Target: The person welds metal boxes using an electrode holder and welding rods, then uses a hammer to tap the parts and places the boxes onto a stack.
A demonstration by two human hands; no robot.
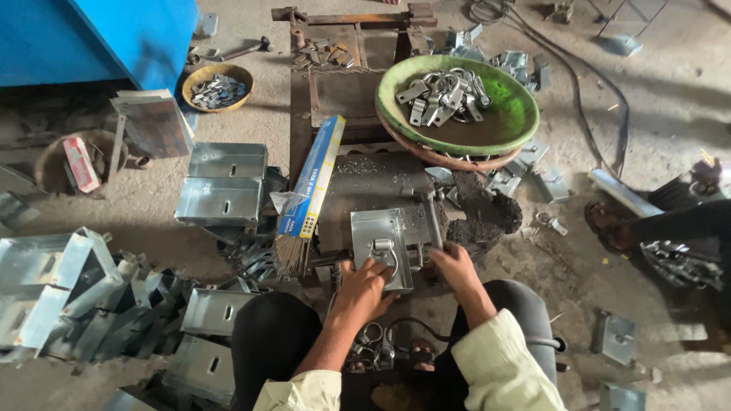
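The fingers of the left hand (367, 283) are curled down onto a metal ring clasp (383, 251), which is pressed against a small galvanised plate (378, 228) lying flat on the rusty bench (365, 179). The fingers of the right hand (455, 268) are closed around the lower end of a dark hammer handle (434, 221), just beside the plate at 3 o'clock. A blue box of welding rods (311, 183) is leaned at 10 o'clock from the plate. A green bowl of metal clasps (457, 103) is seen at 1 o'clock. Folded galvanised boxes (221, 186) are piled on the floor at 9 o'clock.
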